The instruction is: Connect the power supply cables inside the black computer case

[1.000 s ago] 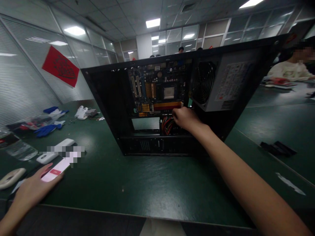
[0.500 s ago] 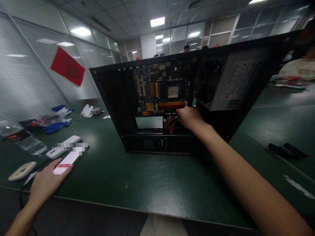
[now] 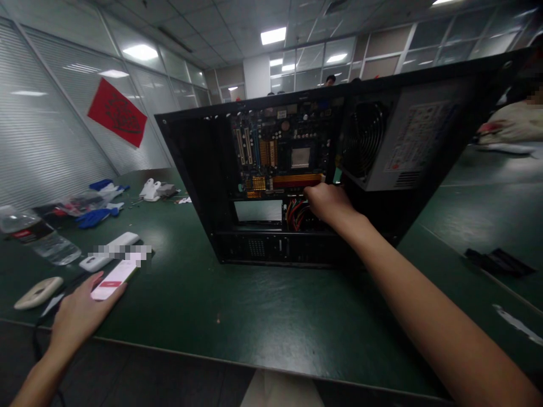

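Observation:
An open black computer case [image 3: 190, 169] stands upright on the green table [image 3: 254, 316], its inside facing me. In it are a motherboard [image 3: 280, 144], a grey power supply [image 3: 403, 152] and a bundle of coloured cables [image 3: 297, 215]. My right hand [image 3: 333, 203] reaches inside, closed at the inner frame of the case, just below the red and yellow memory slots [image 3: 297, 180]; its fingertips are hidden. At the left, my left hand [image 3: 82, 305] is wrapped around a smartphone [image 3: 114, 280] with a lit pink-and-white screen.
Beyond the phone lies a white elongated device [image 3: 110, 251], with a cream oval object [image 3: 39, 293] and a plastic water bottle [image 3: 42, 240] beside it. Blue gloves [image 3: 97, 216] are farther back. On the right are black strips [image 3: 500, 263] and another person's sleeve [image 3: 515, 121].
The view shifts very slightly, and the top right of the case sits a little farther right and higher. Both my hands keep their places.

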`<action>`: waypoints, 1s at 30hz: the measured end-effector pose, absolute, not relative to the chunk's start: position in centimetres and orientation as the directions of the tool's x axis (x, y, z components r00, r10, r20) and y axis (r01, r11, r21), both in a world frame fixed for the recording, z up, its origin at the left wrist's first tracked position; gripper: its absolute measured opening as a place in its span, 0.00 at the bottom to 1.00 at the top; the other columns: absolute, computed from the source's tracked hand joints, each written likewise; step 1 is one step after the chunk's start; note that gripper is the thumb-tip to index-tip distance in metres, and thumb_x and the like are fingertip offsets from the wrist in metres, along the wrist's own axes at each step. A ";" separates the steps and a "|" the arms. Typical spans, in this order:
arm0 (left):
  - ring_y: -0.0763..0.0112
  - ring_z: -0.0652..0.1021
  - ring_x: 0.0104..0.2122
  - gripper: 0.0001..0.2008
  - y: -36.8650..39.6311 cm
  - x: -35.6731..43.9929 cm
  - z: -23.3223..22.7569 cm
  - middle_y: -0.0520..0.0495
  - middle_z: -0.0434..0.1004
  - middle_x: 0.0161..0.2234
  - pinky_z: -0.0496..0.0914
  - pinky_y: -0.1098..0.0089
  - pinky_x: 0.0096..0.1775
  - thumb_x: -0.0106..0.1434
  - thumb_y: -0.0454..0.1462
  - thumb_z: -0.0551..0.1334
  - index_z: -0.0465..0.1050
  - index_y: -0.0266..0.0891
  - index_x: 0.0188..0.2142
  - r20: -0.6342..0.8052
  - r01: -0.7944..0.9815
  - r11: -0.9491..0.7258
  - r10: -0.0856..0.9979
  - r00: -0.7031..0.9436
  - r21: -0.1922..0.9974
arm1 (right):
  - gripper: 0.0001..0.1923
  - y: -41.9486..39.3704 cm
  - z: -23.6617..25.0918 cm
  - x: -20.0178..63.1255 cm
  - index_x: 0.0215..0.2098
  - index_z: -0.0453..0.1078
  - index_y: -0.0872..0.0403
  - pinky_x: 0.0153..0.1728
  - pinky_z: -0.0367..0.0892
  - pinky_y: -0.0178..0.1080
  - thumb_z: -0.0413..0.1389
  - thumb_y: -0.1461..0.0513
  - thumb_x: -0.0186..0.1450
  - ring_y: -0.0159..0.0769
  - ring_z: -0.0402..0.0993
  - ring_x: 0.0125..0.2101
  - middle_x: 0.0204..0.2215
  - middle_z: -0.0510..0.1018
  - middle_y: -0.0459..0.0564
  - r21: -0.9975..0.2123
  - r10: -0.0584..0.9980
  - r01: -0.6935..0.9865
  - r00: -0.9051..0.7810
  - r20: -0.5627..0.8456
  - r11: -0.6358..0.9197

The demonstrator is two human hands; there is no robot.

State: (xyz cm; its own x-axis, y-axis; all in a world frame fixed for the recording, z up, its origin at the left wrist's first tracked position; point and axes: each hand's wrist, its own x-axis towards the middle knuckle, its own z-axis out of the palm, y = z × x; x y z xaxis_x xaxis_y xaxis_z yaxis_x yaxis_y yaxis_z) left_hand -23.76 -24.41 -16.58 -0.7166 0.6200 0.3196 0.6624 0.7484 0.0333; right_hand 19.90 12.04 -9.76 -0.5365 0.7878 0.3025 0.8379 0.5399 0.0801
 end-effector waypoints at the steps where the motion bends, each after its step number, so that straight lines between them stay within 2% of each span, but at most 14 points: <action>1: 0.42 0.75 0.49 0.39 -24.2 -23.0 -16.5 0.28 0.73 0.52 0.70 0.56 0.46 0.63 0.58 0.50 0.65 0.26 0.57 0.333 0.669 0.744 0.631 -0.701 -0.001 | 0.17 12.0 -9.8 19.9 0.47 0.75 0.59 0.40 0.69 0.44 0.47 0.69 0.66 0.52 0.78 0.42 0.42 0.80 0.66 0.081 0.790 0.841 -0.532 0.304 0.535; 2: 0.43 0.73 0.52 0.36 -23.9 -22.1 -16.5 0.27 0.71 0.55 0.69 0.55 0.49 0.65 0.55 0.49 0.64 0.26 0.58 0.391 0.691 0.722 0.645 -0.656 -0.031 | 0.18 12.0 -9.8 19.8 0.47 0.75 0.59 0.40 0.69 0.44 0.47 0.69 0.66 0.52 0.78 0.42 0.42 0.79 0.67 0.081 0.792 0.844 -0.528 0.306 0.531; 4: 0.48 0.71 0.55 0.29 -22.9 -19.6 -16.5 0.33 0.70 0.57 0.65 0.54 0.54 0.67 0.51 0.49 0.65 0.33 0.57 0.540 0.792 0.604 0.697 -0.472 -0.086 | 0.18 11.9 -9.8 19.8 0.47 0.75 0.60 0.40 0.68 0.44 0.46 0.69 0.66 0.52 0.78 0.43 0.42 0.79 0.68 0.081 0.793 0.844 -0.527 0.307 0.530; 6: 0.55 0.73 0.53 0.22 -21.4 -16.5 -16.2 0.36 0.73 0.53 0.66 0.59 0.55 0.68 0.45 0.52 0.67 0.34 0.54 0.612 0.920 0.389 0.741 -0.275 -0.057 | 0.18 11.8 -9.7 19.8 0.47 0.75 0.60 0.40 0.68 0.44 0.47 0.69 0.66 0.53 0.78 0.43 0.43 0.79 0.68 0.083 0.788 0.841 -0.532 0.311 0.535; 8: 0.61 0.76 0.48 0.15 -19.3 -12.9 -15.5 0.40 0.75 0.48 0.69 0.63 0.53 0.66 0.39 0.57 0.70 0.36 0.50 0.646 0.993 0.099 0.762 -0.034 -0.065 | 0.18 11.7 -9.6 19.9 0.47 0.75 0.60 0.40 0.68 0.44 0.47 0.70 0.65 0.52 0.77 0.43 0.43 0.79 0.67 0.084 0.784 0.838 -0.537 0.311 0.540; 9: 0.64 0.77 0.46 0.14 -18.0 -10.9 -15.0 0.42 0.77 0.46 0.70 0.65 0.51 0.65 0.35 0.58 0.71 0.37 0.49 0.646 0.994 -0.063 0.755 0.108 -0.092 | 0.18 11.7 -9.6 19.9 0.47 0.75 0.60 0.41 0.68 0.44 0.47 0.70 0.65 0.52 0.77 0.43 0.43 0.79 0.67 0.083 0.786 0.838 -0.537 0.307 0.540; 11: 0.67 0.78 0.44 0.14 -14.8 -7.0 -13.4 0.44 0.78 0.44 0.73 0.67 0.48 0.62 0.30 0.60 0.72 0.39 0.48 0.668 0.931 -0.334 0.660 0.344 -0.149 | 0.18 11.6 -9.5 20.0 0.48 0.75 0.59 0.42 0.68 0.44 0.47 0.70 0.65 0.51 0.78 0.43 0.43 0.79 0.66 0.080 0.791 0.839 -0.535 0.296 0.538; 14: 0.68 0.78 0.44 0.13 -8.7 -1.5 -10.8 0.42 0.78 0.43 0.74 0.67 0.46 0.65 0.30 0.58 0.72 0.37 0.48 0.686 0.846 -0.523 0.577 0.443 -0.105 | 0.18 11.7 -9.6 20.1 0.48 0.75 0.59 0.43 0.68 0.43 0.48 0.70 0.65 0.50 0.78 0.43 0.43 0.79 0.65 0.085 0.791 0.840 -0.535 0.297 0.536; 17: 0.68 0.78 0.44 0.11 -2.0 2.5 -8.9 0.41 0.78 0.44 0.74 0.67 0.46 0.69 0.33 0.55 0.73 0.35 0.48 0.657 0.816 -0.577 0.600 0.457 -0.040 | 0.17 11.9 -9.7 20.2 0.48 0.75 0.59 0.43 0.68 0.43 0.48 0.68 0.67 0.50 0.78 0.43 0.42 0.79 0.65 0.093 0.785 0.836 -0.541 0.304 0.540; 22: 0.61 0.77 0.47 0.14 6.1 4.3 -8.6 0.41 0.77 0.47 0.73 0.62 0.46 0.70 0.37 0.53 0.73 0.37 0.50 0.490 0.866 -0.492 0.735 0.469 -0.092 | 0.17 12.2 -9.4 20.4 0.48 0.75 0.58 0.42 0.68 0.42 0.47 0.66 0.69 0.49 0.78 0.43 0.42 0.79 0.64 0.105 0.780 0.831 -0.550 0.298 0.546; 24: 0.61 0.77 0.49 0.14 7.6 3.7 -9.1 0.42 0.77 0.48 0.72 0.62 0.48 0.70 0.38 0.54 0.73 0.38 0.50 0.470 0.884 -0.461 0.767 0.437 -0.070 | 0.17 12.2 -9.3 20.4 0.48 0.75 0.58 0.42 0.68 0.42 0.47 0.65 0.69 0.49 0.78 0.43 0.42 0.79 0.64 0.106 0.782 0.831 -0.551 0.291 0.546; 28: 0.63 0.77 0.49 0.15 8.9 2.7 -9.9 0.44 0.79 0.48 0.70 0.64 0.51 0.70 0.40 0.55 0.73 0.38 0.51 0.482 0.899 -0.435 0.799 0.360 0.050 | 0.17 12.3 -9.3 20.3 0.48 0.75 0.57 0.44 0.68 0.44 0.48 0.67 0.67 0.49 0.77 0.44 0.43 0.79 0.63 0.092 0.784 0.829 -0.553 0.280 0.552; 30: 0.63 0.77 0.49 0.15 9.1 2.6 -9.9 0.44 0.79 0.48 0.70 0.63 0.51 0.69 0.39 0.55 0.75 0.38 0.51 0.473 0.904 -0.426 0.805 0.357 0.043 | 0.17 12.4 -9.4 20.3 0.48 0.75 0.58 0.45 0.68 0.44 0.48 0.67 0.66 0.50 0.77 0.45 0.44 0.79 0.64 0.089 0.780 0.827 -0.555 0.288 0.555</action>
State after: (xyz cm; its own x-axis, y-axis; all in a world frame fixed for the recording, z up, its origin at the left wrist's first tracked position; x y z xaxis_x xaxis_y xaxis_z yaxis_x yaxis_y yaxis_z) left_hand 2.56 9.11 -9.92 0.3572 0.8054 0.4730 0.9038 -0.4259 0.0428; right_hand 20.25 12.35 -9.44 -0.5552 0.7801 0.2882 0.8268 0.5554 0.0893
